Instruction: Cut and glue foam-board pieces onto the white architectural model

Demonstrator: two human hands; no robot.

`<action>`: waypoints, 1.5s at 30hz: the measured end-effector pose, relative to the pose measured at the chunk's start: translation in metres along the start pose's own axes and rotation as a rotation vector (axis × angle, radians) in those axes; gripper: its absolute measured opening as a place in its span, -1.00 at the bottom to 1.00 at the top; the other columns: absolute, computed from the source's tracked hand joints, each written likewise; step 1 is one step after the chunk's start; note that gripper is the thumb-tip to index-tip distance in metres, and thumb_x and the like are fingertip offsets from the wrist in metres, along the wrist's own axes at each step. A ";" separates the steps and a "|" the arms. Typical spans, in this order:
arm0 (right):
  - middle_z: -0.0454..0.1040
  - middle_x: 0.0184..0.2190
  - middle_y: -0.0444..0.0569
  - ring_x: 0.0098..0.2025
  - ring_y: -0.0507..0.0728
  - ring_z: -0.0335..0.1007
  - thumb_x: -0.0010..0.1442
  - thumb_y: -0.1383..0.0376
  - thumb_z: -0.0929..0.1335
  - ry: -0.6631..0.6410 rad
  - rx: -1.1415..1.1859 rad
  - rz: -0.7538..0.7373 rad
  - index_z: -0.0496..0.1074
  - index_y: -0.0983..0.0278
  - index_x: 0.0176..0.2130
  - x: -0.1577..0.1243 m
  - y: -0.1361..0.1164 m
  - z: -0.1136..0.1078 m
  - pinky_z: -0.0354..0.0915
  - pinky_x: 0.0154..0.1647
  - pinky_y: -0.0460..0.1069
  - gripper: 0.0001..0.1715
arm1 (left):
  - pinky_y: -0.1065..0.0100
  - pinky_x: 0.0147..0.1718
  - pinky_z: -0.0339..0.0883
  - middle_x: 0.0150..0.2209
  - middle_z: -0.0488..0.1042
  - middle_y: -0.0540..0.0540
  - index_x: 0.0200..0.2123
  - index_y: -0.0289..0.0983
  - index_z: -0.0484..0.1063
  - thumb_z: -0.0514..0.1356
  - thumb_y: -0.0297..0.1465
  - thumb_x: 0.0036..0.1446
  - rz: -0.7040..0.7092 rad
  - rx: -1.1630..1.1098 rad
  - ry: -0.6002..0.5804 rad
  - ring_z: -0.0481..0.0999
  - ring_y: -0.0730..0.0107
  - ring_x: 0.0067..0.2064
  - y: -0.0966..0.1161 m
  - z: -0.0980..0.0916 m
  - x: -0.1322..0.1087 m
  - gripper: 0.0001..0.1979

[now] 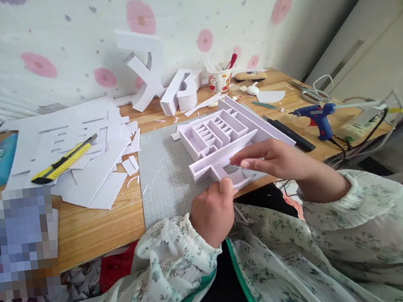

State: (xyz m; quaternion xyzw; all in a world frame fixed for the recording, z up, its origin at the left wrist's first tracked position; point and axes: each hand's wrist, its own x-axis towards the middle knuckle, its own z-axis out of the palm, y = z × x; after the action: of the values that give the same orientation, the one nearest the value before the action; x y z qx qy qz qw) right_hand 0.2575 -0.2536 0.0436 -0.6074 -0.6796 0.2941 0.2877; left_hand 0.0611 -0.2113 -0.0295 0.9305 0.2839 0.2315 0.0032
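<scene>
A white foam-board structure (221,134) with thin upright walls and narrow compartments lies on the grey cutting mat (162,175). My left hand (213,211) is closed at its near edge, thumb and forefinger pinching the wall there; the other fingers are curled out of sight. Over the near part of the structure, my right hand (271,158) has its fingers stretched out and the thumb slightly apart. Its fingertips are close to or touching an inner wall; I cannot tell which. A long white strip (256,120) stands along the structure's right side.
A blue glue gun (317,117) stands right of a black bar (290,133). Scissors (307,91) and a patterned cup (219,80) are behind. A yellow utility knife (64,159) rests on cut white sheets (99,182) at left. Finished white shapes (147,74) stand against the wall.
</scene>
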 end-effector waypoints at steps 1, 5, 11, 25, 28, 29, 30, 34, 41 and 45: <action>0.58 -0.18 0.02 -0.19 0.11 0.47 0.21 0.13 0.34 -0.013 0.020 -0.025 0.51 0.32 -0.09 -0.009 0.006 -0.001 0.31 -0.14 -0.05 -0.63 | 0.33 -0.64 0.09 -0.49 0.45 -0.01 -0.30 -0.22 0.26 -0.01 -0.30 0.31 0.001 0.009 -0.003 0.48 0.29 -0.53 0.000 0.000 0.000 -0.83; 0.57 -0.18 0.04 -0.17 0.12 0.47 0.19 0.21 0.37 0.041 -0.044 -0.101 0.51 0.31 -0.09 -0.032 0.026 0.012 0.31 -0.13 -0.03 -0.68 | 0.36 -0.61 0.10 -0.48 0.49 -0.04 -0.30 -0.24 0.28 -0.02 -0.31 0.31 0.002 0.003 -0.054 0.50 0.29 -0.51 -0.003 -0.001 0.001 -0.82; 0.57 -0.34 0.05 -0.29 0.12 0.42 0.23 0.34 0.31 0.215 -0.191 -0.152 0.53 0.33 -0.21 -0.032 0.040 0.038 0.26 -0.23 -0.02 -0.79 | 0.47 -0.50 0.22 -0.54 0.47 0.05 -0.23 -0.26 0.33 -0.03 -0.44 0.28 0.036 -0.254 -0.274 0.47 0.44 -0.50 -0.021 -0.022 0.017 -0.85; 0.55 -0.32 0.09 -0.28 0.15 0.43 0.24 0.35 0.30 0.226 -0.230 -0.171 0.53 0.35 -0.23 -0.032 0.038 0.038 0.27 -0.22 -0.01 -0.79 | 0.35 -0.27 0.31 -0.26 0.50 -0.07 -0.17 -0.19 0.55 0.04 -0.47 0.22 0.347 0.030 -0.192 0.46 0.33 -0.22 -0.058 -0.075 0.067 -0.72; 0.55 -0.31 0.09 -0.28 0.15 0.44 0.23 0.37 0.29 0.234 -0.248 -0.164 0.53 0.34 -0.21 -0.032 0.039 0.039 0.28 -0.22 0.00 -0.78 | 0.29 -0.17 0.34 -0.24 0.55 -0.06 -0.17 -0.23 0.53 0.11 -0.46 0.21 0.358 -0.026 -0.249 0.46 0.30 -0.18 -0.063 -0.066 0.068 -0.79; 0.56 -0.31 0.09 -0.28 0.16 0.44 0.23 0.38 0.29 0.236 -0.251 -0.163 0.53 0.35 -0.20 -0.032 0.039 0.039 0.29 -0.22 0.01 -0.78 | 0.28 -0.18 0.34 -0.25 0.56 -0.06 -0.17 -0.23 0.52 0.12 -0.47 0.20 0.345 -0.034 -0.247 0.46 0.30 -0.19 -0.064 -0.061 0.067 -0.80; 0.56 -0.31 0.10 -0.27 0.16 0.44 0.22 0.39 0.29 0.235 -0.251 -0.163 0.52 0.35 -0.19 -0.032 0.039 0.039 0.29 -0.22 0.01 -0.77 | 0.28 -0.19 0.35 -0.26 0.57 -0.06 -0.17 -0.24 0.52 0.13 -0.48 0.20 0.332 -0.040 -0.232 0.47 0.30 -0.20 -0.065 -0.057 0.066 -0.81; 0.56 -0.34 0.11 -0.28 0.18 0.44 0.21 0.39 0.29 0.224 -0.230 -0.154 0.53 0.36 -0.22 -0.033 0.037 0.039 0.29 -0.22 0.03 -0.79 | 0.30 -0.23 0.35 -0.26 0.59 -0.05 -0.18 -0.24 0.51 0.12 -0.52 0.18 0.333 -0.062 -0.185 0.49 0.32 -0.24 -0.067 -0.049 0.062 -0.80; 0.55 -0.34 0.08 -0.32 0.14 0.43 0.22 0.36 0.29 0.249 -0.199 -0.136 0.53 0.34 -0.24 -0.034 0.038 0.041 0.31 -0.26 0.00 -0.79 | 0.31 -0.26 0.26 -0.32 0.55 -0.06 -0.15 -0.25 0.46 0.23 -0.51 0.10 0.402 0.094 -0.296 0.44 0.28 -0.24 -0.063 -0.053 0.063 -0.78; 0.55 -0.35 0.09 -0.33 0.15 0.42 0.22 0.35 0.29 0.246 -0.214 -0.161 0.52 0.35 -0.24 -0.034 0.037 0.041 0.29 -0.27 0.00 -0.79 | 0.27 -0.24 0.21 -0.33 0.53 -0.09 -0.18 -0.28 0.44 0.09 -0.48 0.22 0.448 0.182 -0.275 0.40 0.25 -0.23 -0.062 -0.049 0.060 -0.84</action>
State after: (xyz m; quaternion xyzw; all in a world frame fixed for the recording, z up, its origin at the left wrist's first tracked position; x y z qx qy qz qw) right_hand 0.2549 -0.2863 -0.0126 -0.6096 -0.7131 0.1195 0.3248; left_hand 0.0515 -0.1339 0.0316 0.9892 0.0877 0.0712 -0.0931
